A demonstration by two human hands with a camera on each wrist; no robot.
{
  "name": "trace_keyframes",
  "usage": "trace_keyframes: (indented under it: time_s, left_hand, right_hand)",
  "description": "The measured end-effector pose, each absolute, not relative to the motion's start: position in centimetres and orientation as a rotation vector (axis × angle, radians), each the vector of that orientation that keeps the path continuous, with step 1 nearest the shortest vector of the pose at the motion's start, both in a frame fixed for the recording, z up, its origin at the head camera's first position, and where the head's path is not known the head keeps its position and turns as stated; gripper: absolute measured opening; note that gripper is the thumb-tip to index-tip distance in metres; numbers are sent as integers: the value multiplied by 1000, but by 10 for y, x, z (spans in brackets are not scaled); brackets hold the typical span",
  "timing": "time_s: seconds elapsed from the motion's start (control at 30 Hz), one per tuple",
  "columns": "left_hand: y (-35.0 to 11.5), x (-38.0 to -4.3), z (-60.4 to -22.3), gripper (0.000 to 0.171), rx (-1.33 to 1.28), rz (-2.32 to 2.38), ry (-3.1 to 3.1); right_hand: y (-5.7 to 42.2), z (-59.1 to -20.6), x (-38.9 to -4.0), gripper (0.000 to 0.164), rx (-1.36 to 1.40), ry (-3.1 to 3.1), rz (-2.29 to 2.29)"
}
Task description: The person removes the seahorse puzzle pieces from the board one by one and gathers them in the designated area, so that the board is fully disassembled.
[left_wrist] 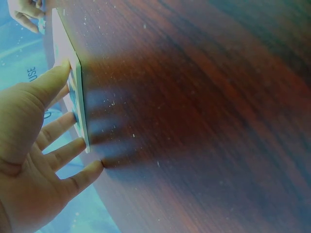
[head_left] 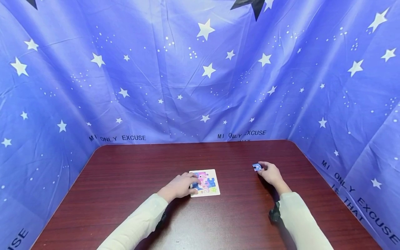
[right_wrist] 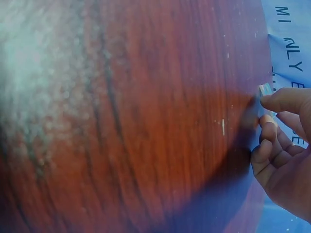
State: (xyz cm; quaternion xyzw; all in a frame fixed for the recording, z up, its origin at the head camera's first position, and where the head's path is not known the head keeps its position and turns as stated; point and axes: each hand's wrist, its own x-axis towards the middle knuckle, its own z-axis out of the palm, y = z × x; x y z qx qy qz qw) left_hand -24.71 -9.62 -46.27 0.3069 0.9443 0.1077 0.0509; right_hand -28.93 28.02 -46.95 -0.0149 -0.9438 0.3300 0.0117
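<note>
A square jigsaw puzzle board (head_left: 215, 173) with a pale border lies on the table, a pink character on blue in its picture. My left hand (head_left: 182, 185) rests over its left side with the fingers spread. In the left wrist view, the thumb (left_wrist: 57, 80) and fingertips touch the board near its edge, and the little finger reaches the tabletop. Well to the right, my right hand (head_left: 271, 174) pinches a small blue puzzle piece (head_left: 256, 167) between thumb and fingers. Only a bit of that puzzle piece (right_wrist: 265, 90) shows past the thumb in the right wrist view.
The dark red wooden table (head_left: 140, 166) reaches back to a blue curtain (head_left: 181, 69) with white stars, which hangs on the left, back and right sides. A black wrist strap (head_left: 275, 212) sits at the right sleeve.
</note>
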Motion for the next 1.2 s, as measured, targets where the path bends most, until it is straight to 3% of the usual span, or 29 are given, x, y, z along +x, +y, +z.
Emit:
trace_keyframes:
  time_s: [1.2]
  left_hand:
    - [-97,-248,-464,36,934,338,2879]
  right_hand:
    - [286,-476,-290,46,-53,-2952,1119]
